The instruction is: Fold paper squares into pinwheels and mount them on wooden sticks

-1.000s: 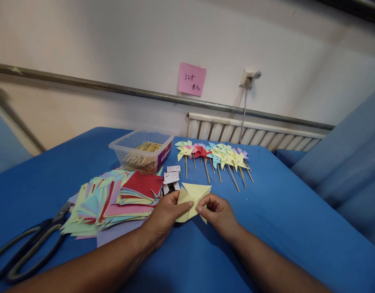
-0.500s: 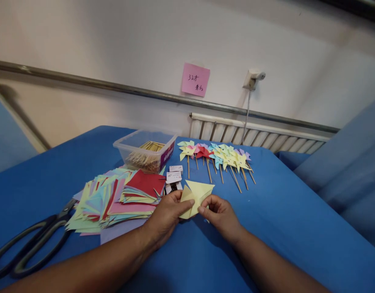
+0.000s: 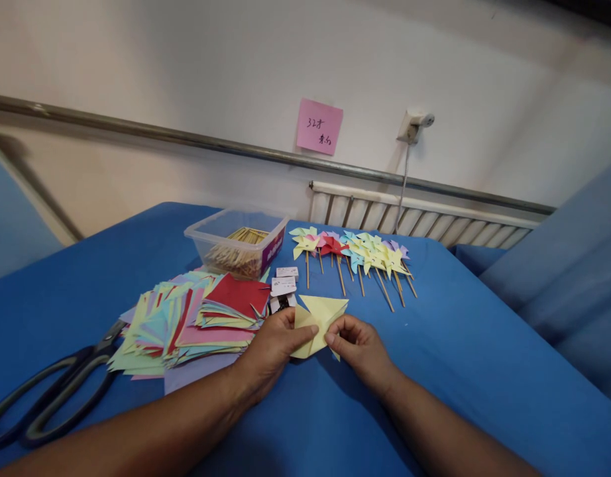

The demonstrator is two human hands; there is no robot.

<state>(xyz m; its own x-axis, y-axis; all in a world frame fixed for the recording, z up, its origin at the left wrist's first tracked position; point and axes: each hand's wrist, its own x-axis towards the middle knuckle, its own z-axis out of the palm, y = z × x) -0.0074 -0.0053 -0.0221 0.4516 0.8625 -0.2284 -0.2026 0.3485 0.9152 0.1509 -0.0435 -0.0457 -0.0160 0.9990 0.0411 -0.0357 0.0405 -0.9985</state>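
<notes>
The yellow paper (image 3: 326, 310) spans the gap between left hand (image 3: 276, 341) and right hand (image 3: 360, 345): left grip clasping its left side, right grip pinching its right edge.

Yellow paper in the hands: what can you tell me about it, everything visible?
The yellow paper is pale and thin-looking, with a slit at its upper left parting a triangular top flap from a left one. It looks raised over the blue cloth. The left grip holds its left side, thumb on the face; the right grip pinches its right side.
</notes>
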